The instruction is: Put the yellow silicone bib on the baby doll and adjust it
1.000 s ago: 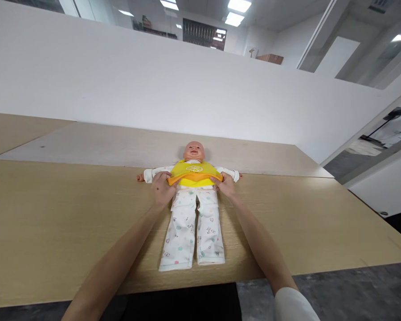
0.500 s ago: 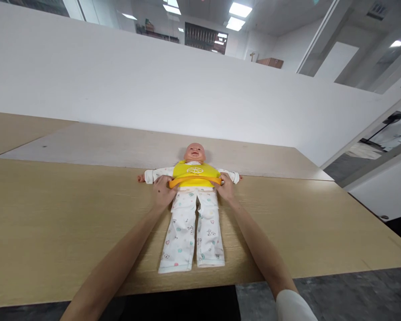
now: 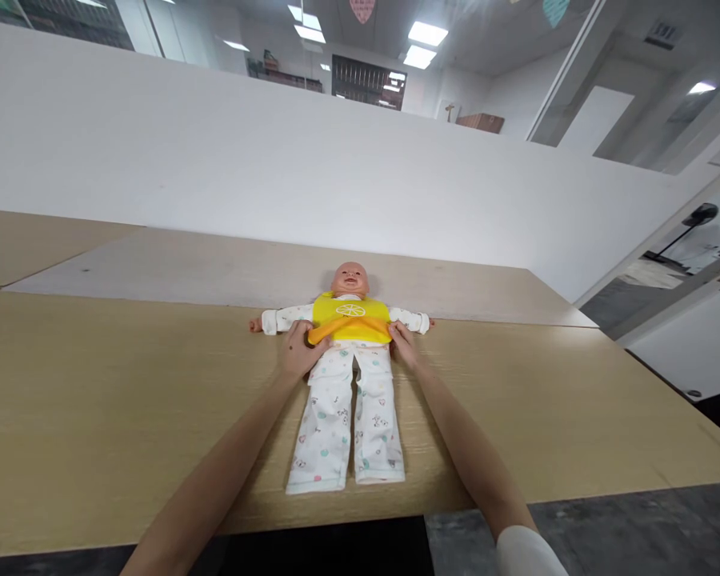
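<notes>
A baby doll (image 3: pixel 349 279) lies on its back on the wooden table (image 3: pixel 96 400), head away from me, arms spread. It wears a yellow vest (image 3: pixel 351 314) with an orange hem over a white top, and white patterned trousers (image 3: pixel 345 416). My left hand (image 3: pixel 300 352) pinches the orange hem at the doll's left-side waist, fingers closed on the fabric. My right hand (image 3: pixel 403 346) grips the vest's hem on the other side of the waist.
A white partition wall (image 3: pixel 276 160) runs along the table's far side. The table's near edge is just below the doll's feet, with dark floor (image 3: pixel 576 520) beyond. A glass-walled room with a fan (image 3: pixel 699 214) lies to the right.
The vest's orange hem was lifted and folded up a second ago; it now sits lower and flatter across the doll's belly. Both hands shifted slightly down with it.
</notes>
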Demonstrator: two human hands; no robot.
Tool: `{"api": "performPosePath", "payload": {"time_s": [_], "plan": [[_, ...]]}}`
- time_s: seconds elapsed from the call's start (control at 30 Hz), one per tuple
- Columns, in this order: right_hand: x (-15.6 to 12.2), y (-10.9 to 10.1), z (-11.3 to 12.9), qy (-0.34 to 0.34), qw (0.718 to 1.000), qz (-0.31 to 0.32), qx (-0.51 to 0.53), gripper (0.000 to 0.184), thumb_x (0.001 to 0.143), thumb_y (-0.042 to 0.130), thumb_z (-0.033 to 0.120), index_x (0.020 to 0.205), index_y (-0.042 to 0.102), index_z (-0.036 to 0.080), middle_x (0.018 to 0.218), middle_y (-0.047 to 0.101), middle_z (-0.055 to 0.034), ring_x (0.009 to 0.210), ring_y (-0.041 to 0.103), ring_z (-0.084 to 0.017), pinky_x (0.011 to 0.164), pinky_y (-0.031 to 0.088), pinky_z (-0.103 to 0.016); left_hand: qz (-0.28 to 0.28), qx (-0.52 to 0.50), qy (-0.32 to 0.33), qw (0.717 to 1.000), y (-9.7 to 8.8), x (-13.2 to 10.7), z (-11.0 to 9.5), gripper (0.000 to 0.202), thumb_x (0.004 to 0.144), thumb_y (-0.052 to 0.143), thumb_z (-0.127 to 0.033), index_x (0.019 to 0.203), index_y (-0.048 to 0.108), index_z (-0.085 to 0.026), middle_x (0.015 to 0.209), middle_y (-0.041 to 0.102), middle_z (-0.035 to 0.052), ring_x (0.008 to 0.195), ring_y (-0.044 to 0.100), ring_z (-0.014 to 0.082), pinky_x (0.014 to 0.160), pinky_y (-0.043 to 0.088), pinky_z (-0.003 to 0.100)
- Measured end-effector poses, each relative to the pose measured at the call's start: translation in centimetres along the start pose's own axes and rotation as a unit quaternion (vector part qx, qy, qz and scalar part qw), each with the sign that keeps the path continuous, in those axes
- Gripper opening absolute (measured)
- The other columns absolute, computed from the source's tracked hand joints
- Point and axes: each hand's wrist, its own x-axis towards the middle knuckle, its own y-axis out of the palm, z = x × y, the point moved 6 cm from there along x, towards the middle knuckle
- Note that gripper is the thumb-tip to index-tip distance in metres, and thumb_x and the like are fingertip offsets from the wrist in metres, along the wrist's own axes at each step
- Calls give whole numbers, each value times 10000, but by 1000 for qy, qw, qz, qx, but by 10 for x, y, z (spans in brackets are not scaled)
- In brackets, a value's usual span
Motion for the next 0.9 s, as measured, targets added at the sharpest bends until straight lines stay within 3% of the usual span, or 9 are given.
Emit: {"api": "performPosePath", "payload": {"time_s": [0.1,0.33,0.5,0.7,0.9], "plan": [[3,-2,-4,6,1000,-23,5,573,793,439,787,740,422,217,660,414,7,592,404,-123,526,346,-241,3,-22,-15,1000,0,1,2,219,796,578,-427,789,465,-241,836,558,27,836,559,208,791,462,332],[4,-2,-3,-3,999,-45,-1,565,792,477,755,689,396,206,673,415,-1,651,408,-124,570,368,-231,7,-57,-58,997,0,4,7,278,875,456,-465,706,463,-244,782,554,35,834,565,215,845,467,344],[5,-3,-3,9,999,-52,-5,535,789,478,729,690,414,207,670,438,4,646,416,-125,586,371,-235,-1,-61,-111,992,2,4,18,339,908,380,-473,698,509,-240,814,633,77,857,599,245,869,472,387],[5,-2,-7,37,998,-52,2,534,762,484,733,678,431,209,614,431,20,578,421,-122,545,362,-247,-1,-74,-188,979,6,3,34,352,890,389,-463,706,568,-222,826,697,114,859,637,278,840,483,414],[3,-1,-9,56,998,-34,12,567,750,465,776,701,443,212,568,443,24,532,453,-131,513,378,-256,14,-111,-193,975,4,3,32,346,857,429,-500,732,583,-216,834,677,87,869,614,268,821,480,387]]}}
